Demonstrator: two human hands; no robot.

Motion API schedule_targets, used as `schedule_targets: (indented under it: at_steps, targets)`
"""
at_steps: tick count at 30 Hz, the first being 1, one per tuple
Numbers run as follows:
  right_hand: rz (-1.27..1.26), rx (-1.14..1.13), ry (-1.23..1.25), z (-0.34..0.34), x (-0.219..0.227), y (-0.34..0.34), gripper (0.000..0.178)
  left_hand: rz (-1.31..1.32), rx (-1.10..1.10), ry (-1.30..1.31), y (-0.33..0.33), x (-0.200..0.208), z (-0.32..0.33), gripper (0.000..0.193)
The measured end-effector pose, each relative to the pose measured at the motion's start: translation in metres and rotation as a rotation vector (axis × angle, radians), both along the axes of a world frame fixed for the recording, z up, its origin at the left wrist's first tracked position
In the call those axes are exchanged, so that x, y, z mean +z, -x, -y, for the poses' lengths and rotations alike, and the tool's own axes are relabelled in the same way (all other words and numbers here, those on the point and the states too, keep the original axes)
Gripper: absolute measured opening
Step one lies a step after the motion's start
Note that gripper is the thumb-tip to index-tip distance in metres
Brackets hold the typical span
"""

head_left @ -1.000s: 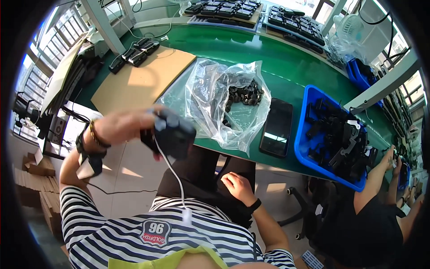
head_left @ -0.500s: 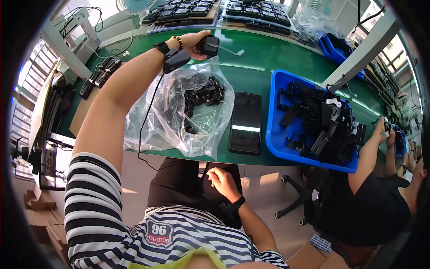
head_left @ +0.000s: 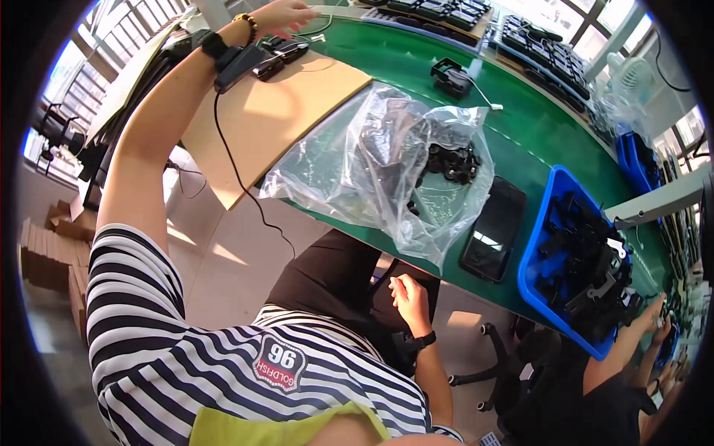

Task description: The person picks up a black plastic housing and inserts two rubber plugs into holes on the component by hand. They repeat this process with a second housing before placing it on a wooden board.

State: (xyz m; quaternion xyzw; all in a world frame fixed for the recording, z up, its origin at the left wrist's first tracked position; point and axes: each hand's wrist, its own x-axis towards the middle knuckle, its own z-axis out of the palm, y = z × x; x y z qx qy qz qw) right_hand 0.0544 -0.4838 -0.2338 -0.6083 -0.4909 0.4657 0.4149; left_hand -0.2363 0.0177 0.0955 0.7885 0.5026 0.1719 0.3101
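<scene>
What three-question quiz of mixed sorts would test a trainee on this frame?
1. True or false: the right hand rests on the green table.
2. Which lies between the clear plastic bag and the blue bin? A) a flat black slab B) a cardboard sheet C) a fan
3. Fill in: the left hand reaches to the table's far ___ side, beyond the cardboard sheet.

Key: 1 false, it lies on the lap below the table edge; 2 A, the flat black slab; 3 left.
</scene>
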Motion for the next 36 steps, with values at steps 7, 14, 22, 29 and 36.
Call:
schedule_targets:
  at_steps: [7, 14, 22, 29, 36]
  targets:
    - [0.055, 0.001, 0.059, -0.002, -0.007, 0.004, 0.034, -0.426, 0.228, -0.157, 0.101, -0.069, 0.008, 0.081]
    - [0.007, -0.131, 0.071, 0.008, -0.004, 0.009, 0.037, -0.632, 0.218, -0.665, 0.093, -0.113, -0.001, 0.081]
    - [0.017, -0.174, 0.031, 0.011, -0.006, 0.008, 0.039, -0.571, 0.088, -0.021, 0.061, -0.047, 0.068, 0.086]
    - [0.021, -0.139, 0.039, 0.007, -0.008, 0.011, 0.038, -0.366, -0.036, -0.182, 0.077, -0.059, 0.087, 0.071]
    - [0.114, -0.124, -0.025, 0.013, 0.002, 0.010, 0.031, -0.412, -0.301, 0.029, 0.024, -0.057, 0.097, 0.044]
